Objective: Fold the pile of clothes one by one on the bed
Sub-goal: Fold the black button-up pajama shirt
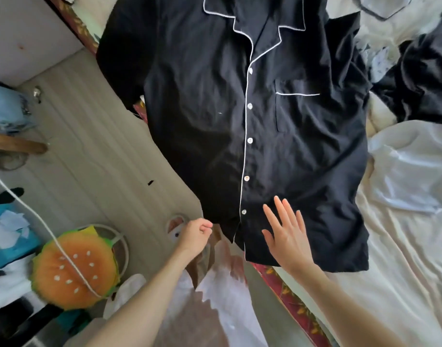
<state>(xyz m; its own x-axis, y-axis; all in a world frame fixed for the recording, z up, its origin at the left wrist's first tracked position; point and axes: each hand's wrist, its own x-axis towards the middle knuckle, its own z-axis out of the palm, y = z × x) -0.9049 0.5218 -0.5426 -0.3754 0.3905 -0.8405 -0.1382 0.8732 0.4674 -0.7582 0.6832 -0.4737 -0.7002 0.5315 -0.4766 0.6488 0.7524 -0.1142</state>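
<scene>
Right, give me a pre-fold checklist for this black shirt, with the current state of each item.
1. Black shirt lies front up, buttoned, collar away from the person: ok.
2. Shirt fully on the bed: not ok, its left part hangs over the bed edge above the floor.
3. Right hand flat on the hem, fingers spread: ok.
4. Left hand gripping the hem corner: cannot tell, fingers are curled at the edge but the contact is hidden.
5. Sleeves laid out straight: not ok, both look bunched.
6. Fabric smooth: not ok, wrinkles show.

The pyjama shirt lies spread on the bed, its left side overhanging the floor; more clothes lie heaped to its right.
</scene>
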